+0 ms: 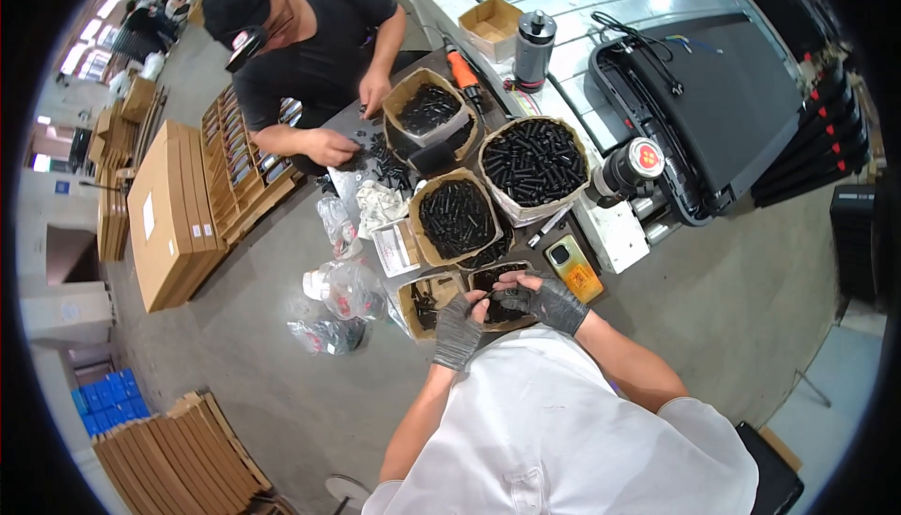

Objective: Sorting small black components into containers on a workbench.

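Note:
My left hand [460,327] and my right hand [552,301], both in grey fingerless gloves, meet close to my body. Their fingers are bent and pinched together over an open carton [511,325] of small dark parts. Whatever lies between the fingertips is small and dark, and I cannot make out its kind. To the left of it stands another cardboard carton [409,313] with a few black pieces in it. Just beyond, a taller carton [434,254] is full of black screw-like parts. Thicker black bolts [533,160] fill a large box at the right.
Across the table a co-worker's hands [330,147] handle small black parts. A phone [574,269], a flask [624,175], a grey metal cylinder [535,50] and an orange power screwdriver [462,71] lie around the boxes. Plastic bags [345,288] sit left; a large black panel [699,102] lies right.

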Available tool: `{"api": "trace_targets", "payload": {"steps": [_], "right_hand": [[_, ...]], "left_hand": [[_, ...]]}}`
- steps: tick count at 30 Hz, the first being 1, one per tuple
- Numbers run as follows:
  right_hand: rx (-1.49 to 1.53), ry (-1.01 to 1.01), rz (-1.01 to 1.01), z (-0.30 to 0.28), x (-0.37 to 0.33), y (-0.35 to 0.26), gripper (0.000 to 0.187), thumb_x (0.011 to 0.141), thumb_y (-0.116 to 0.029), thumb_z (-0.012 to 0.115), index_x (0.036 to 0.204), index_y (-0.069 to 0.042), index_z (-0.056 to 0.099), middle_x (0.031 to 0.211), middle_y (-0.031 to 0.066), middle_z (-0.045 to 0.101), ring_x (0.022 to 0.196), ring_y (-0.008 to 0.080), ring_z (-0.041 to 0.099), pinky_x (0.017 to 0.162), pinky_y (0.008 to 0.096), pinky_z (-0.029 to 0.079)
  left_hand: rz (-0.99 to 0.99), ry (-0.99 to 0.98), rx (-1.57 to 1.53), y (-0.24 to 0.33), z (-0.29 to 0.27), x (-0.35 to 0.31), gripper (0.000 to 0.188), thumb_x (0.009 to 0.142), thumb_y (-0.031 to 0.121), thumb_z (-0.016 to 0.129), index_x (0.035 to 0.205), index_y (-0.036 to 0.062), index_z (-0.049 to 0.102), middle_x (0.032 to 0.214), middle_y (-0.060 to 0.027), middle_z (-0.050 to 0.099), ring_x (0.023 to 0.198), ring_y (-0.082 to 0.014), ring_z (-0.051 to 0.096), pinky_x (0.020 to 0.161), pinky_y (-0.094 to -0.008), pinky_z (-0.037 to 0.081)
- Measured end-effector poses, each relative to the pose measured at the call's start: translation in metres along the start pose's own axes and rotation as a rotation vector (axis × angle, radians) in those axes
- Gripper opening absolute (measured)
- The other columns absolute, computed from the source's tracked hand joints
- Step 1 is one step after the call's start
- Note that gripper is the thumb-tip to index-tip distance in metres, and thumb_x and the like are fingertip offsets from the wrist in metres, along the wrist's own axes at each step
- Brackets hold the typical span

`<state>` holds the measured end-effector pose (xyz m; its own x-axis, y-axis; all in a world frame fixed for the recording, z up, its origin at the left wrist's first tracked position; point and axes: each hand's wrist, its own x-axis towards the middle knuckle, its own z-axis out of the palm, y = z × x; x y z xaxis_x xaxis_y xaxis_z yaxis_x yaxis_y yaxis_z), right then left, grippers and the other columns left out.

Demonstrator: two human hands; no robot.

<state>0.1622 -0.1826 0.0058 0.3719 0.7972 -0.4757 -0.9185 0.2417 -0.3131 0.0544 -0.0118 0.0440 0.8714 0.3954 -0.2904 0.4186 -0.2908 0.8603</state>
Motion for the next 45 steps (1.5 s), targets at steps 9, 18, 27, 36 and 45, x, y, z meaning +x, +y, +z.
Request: {"api": "trace_targets", "payload": {"steps": [9, 18, 27, 36, 45], "right_hand": [[-0.285, 0.007, -0.027, 0.012, -0.019, -0.007, 0.044, 0.086, -0.006, 0.055, 0.127, 0.006, 0.048, 0.123, 0.0191, 0.057, 0.115, 0.0236, 0.056, 0.101, 0.0318, 0.044], [-1.301, 0.212, -0.26, -0.032, 0.005, 0.014, 0.019, 0.079, 0.005, 0.053, 0.096, -0.002, 0.058, 0.095, 0.0061, 0.063, 0.089, 0.0158, 0.06, 0.081, 0.0288, 0.048], [-1.809, 0.155, -0.342, -0.023, 0.03, 0.025, 0.015, 0.081, -0.001, 0.05, 0.09, -0.004, 0.062, 0.084, 0.0149, 0.065, 0.083, 0.0318, 0.064, 0.075, 0.0369, 0.049], [-2.341, -0.048, -0.175, -0.034, 0.046, 0.028, 0.021, 0.085, -0.015, 0.05, 0.095, -0.01, 0.067, 0.095, 0.0141, 0.068, 0.091, 0.0328, 0.066, 0.08, 0.0417, 0.052], [-2.499, -0.06, -0.152, -0.049, 0.057, 0.048, 0.014, 0.078, -0.01, 0.055, 0.09, -0.006, 0.061, 0.088, 0.0163, 0.064, 0.081, 0.0353, 0.065, 0.071, 0.0457, 0.052]], "left_hand": [[0.211, 0.092, 0.05, -0.012, 0.005, -0.017, 0.02, 0.086, 0.016, 0.065, 0.1, 0.0015, 0.067, 0.081, -0.0127, 0.065, 0.075, -0.0226, 0.063, 0.071, -0.0319, 0.049], [0.084, 0.163, 0.057, -0.056, -0.009, -0.035, 0.022, 0.086, 0.017, 0.063, 0.099, -0.0001, 0.066, 0.086, -0.0146, 0.067, 0.081, -0.0247, 0.065, 0.075, -0.0327, 0.049], [-0.054, 0.22, -0.05, -0.088, -0.016, -0.077, 0.023, 0.09, 0.018, 0.06, 0.101, -0.0019, 0.065, 0.087, -0.0123, 0.067, 0.08, -0.0192, 0.062, 0.077, -0.0307, 0.049], [-0.078, 0.235, -0.107, -0.102, -0.006, -0.092, 0.024, 0.089, 0.017, 0.062, 0.103, -0.0026, 0.064, 0.084, -0.0098, 0.065, 0.075, -0.0158, 0.06, 0.071, -0.0292, 0.049], [-0.069, 0.246, -0.065, -0.096, -0.009, -0.106, 0.026, 0.088, 0.021, 0.062, 0.102, 0.0003, 0.066, 0.089, -0.015, 0.068, 0.084, -0.0245, 0.065, 0.078, -0.0338, 0.049]]}}
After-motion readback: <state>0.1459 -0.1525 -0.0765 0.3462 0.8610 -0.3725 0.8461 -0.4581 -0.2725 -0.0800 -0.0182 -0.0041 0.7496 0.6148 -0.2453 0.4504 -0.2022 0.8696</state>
